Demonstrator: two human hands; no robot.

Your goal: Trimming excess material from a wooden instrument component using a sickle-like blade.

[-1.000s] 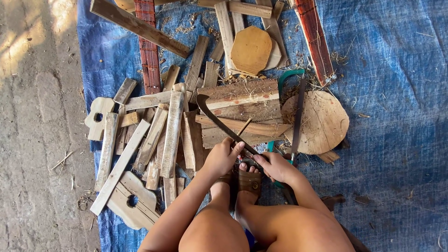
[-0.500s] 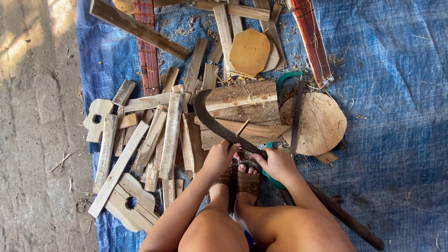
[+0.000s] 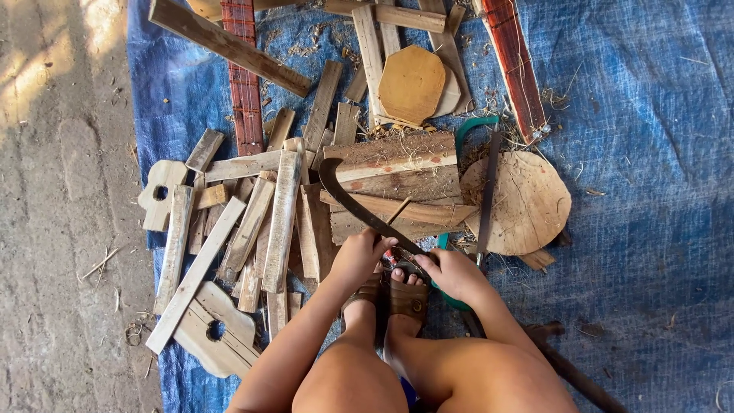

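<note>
I sit on a blue tarp (image 3: 650, 153) with my sandalled feet (image 3: 391, 294) together. A long, dark curved blade (image 3: 348, 199) lies across a stack of rough planks (image 3: 397, 172). Its tip points up-left and its dark handle (image 3: 569, 371) runs off to the lower right past my leg. My left hand (image 3: 358, 258) is closed on the blade just above my toes. My right hand (image 3: 453, 275) grips the same tool beside it, over something teal. A thin stick (image 3: 397, 210) lies on the planks near the blade.
A round wooden disc (image 3: 527, 203) and a teal-framed saw (image 3: 486, 180) lie right of the planks. An octagonal board (image 3: 411, 84), red patterned slats (image 3: 243, 92) and several loose wood strips (image 3: 252, 222) cover the tarp's left and far side. Bare concrete (image 3: 53, 229) lies to the left.
The tool's long dark handle now shows at the lower right beside my leg, where it was hidden a second ago. Both hands stay at the blade, barely shifted.
</note>
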